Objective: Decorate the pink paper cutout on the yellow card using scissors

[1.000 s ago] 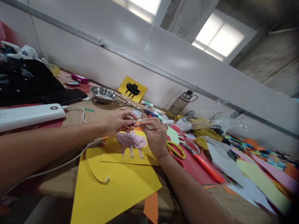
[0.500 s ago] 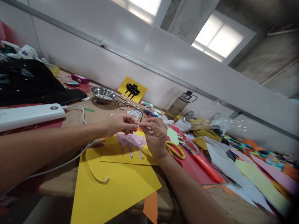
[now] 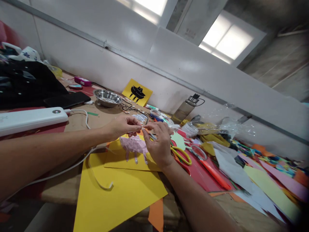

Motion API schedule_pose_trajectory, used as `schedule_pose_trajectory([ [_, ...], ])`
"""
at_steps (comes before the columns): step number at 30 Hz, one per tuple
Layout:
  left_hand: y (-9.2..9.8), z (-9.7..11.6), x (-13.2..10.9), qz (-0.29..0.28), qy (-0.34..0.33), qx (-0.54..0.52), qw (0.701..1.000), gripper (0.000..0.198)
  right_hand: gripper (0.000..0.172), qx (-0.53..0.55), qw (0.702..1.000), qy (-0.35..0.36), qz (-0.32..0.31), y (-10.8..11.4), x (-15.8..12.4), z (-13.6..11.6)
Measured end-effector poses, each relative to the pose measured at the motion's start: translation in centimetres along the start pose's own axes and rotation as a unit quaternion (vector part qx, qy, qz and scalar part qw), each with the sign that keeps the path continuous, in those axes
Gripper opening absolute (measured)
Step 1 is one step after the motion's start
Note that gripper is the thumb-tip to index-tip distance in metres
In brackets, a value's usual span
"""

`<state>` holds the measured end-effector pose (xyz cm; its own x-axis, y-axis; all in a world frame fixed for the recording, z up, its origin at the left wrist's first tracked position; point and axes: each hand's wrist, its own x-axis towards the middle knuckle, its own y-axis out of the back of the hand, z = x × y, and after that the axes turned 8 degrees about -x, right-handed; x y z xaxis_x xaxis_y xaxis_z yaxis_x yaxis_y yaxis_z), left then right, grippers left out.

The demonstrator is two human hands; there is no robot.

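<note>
My left hand (image 3: 126,125) and my right hand (image 3: 159,138) meet fingertip to fingertip above the table. Both are pinched, with a tiny whitish piece between them, too small to name. Below them lies a yellow card (image 3: 116,161) bearing a pink, glittery cut-out (image 3: 134,149) with dripping legs. My right hand covers part of that card's right side. Under it spreads a larger yellow sheet (image 3: 116,199). A thin pale strip (image 3: 98,183) curls over the sheet, its end bent upward.
Scissors with yellow handles (image 3: 181,155) and an orange-red cutter (image 3: 214,174) lie to the right, beside paper scraps (image 3: 263,183). Behind stand a metal bowl (image 3: 107,98), a yellow card with a black cut-out (image 3: 137,92) and a bottle (image 3: 184,109). A white power bank (image 3: 31,120) with cable is left.
My right hand has turned slightly, and its fingers have shifted at the pinch. My left hand has moved a little left and up. Everything on the table stays put.
</note>
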<state>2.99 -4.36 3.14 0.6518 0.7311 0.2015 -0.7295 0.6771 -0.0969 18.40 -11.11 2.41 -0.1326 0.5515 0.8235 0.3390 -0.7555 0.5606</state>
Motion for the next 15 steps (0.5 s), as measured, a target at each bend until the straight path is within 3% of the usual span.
schedule_pose_trajectory([
  [9,0.11,-0.13,0.09,-0.013,-0.019,0.076,0.997,0.016,0.008,-0.012,1.0,-0.016,-0.02,-0.12,0.03,0.18],
  [15,0.02,-0.25,-0.09,0.011,-0.057,0.124,0.991,0.017,0.007,-0.009,0.999,-0.014,-0.036,-0.23,0.09,0.27],
])
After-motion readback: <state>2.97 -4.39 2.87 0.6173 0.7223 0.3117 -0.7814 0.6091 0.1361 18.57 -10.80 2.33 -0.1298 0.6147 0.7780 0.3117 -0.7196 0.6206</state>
